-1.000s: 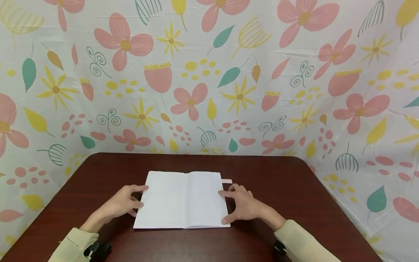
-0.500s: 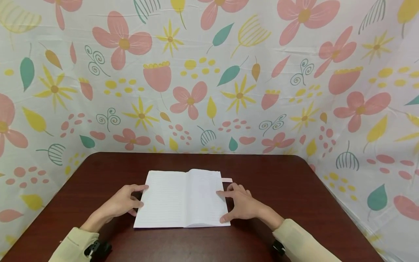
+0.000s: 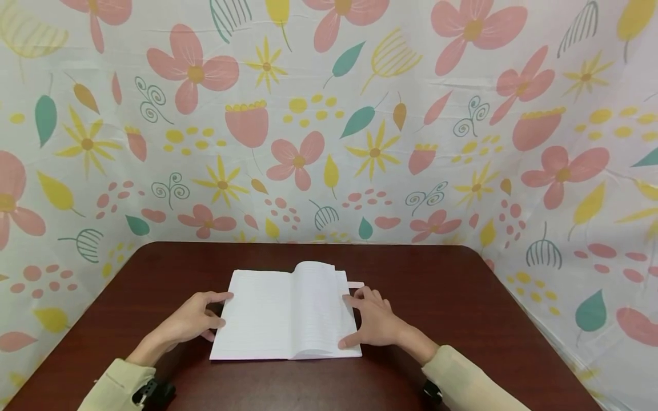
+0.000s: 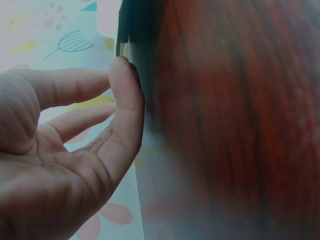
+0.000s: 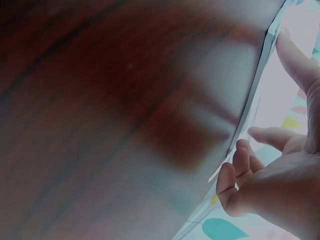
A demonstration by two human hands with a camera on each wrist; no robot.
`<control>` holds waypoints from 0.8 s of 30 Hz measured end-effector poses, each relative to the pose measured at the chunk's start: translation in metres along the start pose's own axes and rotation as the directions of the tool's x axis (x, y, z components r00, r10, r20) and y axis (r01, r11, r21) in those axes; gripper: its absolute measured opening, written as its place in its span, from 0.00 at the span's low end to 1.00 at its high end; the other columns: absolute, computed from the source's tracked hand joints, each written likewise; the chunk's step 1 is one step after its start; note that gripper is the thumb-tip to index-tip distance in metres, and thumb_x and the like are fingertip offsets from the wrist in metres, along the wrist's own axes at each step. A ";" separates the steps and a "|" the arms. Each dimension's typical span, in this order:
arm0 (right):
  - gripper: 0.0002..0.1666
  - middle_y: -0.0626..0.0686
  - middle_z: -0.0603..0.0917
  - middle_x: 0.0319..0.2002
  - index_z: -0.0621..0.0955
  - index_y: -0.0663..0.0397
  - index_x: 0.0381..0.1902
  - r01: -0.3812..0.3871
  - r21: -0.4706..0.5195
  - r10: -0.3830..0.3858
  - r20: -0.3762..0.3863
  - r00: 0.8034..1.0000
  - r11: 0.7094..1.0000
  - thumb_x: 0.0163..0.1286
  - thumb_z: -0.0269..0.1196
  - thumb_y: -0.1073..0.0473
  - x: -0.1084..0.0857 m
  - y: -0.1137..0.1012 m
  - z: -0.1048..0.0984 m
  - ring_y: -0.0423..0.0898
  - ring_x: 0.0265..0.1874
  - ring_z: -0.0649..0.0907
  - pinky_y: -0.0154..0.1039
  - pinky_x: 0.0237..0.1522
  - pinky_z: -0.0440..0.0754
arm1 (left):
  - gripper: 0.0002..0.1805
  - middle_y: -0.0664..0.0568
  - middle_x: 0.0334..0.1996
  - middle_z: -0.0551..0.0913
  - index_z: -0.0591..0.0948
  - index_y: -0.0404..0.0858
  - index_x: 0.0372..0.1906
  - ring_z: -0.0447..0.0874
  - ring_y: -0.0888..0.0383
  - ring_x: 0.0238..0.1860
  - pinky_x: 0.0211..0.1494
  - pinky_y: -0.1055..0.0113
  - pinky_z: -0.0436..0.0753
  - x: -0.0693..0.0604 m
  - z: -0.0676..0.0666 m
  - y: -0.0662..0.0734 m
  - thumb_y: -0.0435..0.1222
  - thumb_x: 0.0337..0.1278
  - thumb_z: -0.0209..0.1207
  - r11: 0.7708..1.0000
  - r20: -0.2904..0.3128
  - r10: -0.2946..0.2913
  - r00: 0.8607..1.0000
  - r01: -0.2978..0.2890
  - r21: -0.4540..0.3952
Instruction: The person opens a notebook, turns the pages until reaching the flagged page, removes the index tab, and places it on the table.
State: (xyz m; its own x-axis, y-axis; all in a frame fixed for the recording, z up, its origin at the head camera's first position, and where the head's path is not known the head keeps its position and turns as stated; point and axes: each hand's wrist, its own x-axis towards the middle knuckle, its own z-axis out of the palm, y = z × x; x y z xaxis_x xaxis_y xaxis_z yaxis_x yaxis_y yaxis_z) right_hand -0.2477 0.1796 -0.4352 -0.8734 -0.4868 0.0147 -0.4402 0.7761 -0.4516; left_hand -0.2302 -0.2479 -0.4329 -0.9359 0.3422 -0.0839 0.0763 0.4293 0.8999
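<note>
Bowed higher than before, one page point(image 3: 316, 305) lies unturned; right hand point(image 3: 375, 321) spread at its edge, left hand point(image 3: 189, 317) gripping the notebook point(image 3: 258, 315).

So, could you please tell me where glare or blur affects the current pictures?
Head view: mostly clear, though the lined notebook is bright with its ruling faint, and the near tabletop has a soft sheen; left wrist view: tabletop blurred and hazy with reflections, the left hand sharper; right wrist view: tabletop smeared with pale reflections, the page beside the right hand washed out.
</note>
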 end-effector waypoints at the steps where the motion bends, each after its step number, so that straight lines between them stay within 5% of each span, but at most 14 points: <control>1: 0.62 0.59 0.71 0.59 0.76 0.63 0.73 -0.002 0.004 0.002 -0.001 1.000 1.000 0.47 0.84 0.35 0.001 0.000 0.001 0.56 0.55 0.69 0.49 0.42 0.65 | 0.35 0.22 0.68 0.67 0.68 0.19 0.73 0.88 0.48 0.35 0.32 0.53 0.89 0.000 0.000 0.000 0.21 0.62 0.66 1.000 0.001 0.001 1.000 -0.001 0.000; 13: 0.54 0.60 0.71 0.59 0.80 0.54 0.71 -0.029 0.074 0.029 -0.002 1.000 0.997 0.50 0.83 0.36 0.007 -0.003 0.003 0.58 0.55 0.68 0.57 0.49 0.67 | 0.35 0.21 0.69 0.65 0.67 0.20 0.74 0.87 0.48 0.35 0.32 0.53 0.89 0.000 0.001 -0.003 0.22 0.64 0.65 1.000 -0.004 0.000 1.000 0.000 0.005; 24: 0.56 0.59 0.70 0.59 0.80 0.53 0.71 -0.036 0.052 0.038 -0.025 0.999 0.998 0.46 0.85 0.37 0.012 -0.005 0.005 0.56 0.54 0.67 0.52 0.45 0.65 | 0.35 0.22 0.70 0.64 0.68 0.21 0.74 0.86 0.48 0.33 0.32 0.54 0.89 0.000 0.001 -0.001 0.21 0.63 0.65 1.000 -0.015 -0.008 1.000 0.008 0.013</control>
State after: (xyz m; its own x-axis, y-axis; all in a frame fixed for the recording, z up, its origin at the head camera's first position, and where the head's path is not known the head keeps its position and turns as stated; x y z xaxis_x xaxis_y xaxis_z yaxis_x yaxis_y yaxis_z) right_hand -0.2551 0.1678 -0.4376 -0.8942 -0.4472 0.0197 -0.3967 0.7712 -0.4980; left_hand -0.2298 -0.2477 -0.4339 -0.9415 0.3264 -0.0843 0.0735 0.4428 0.8936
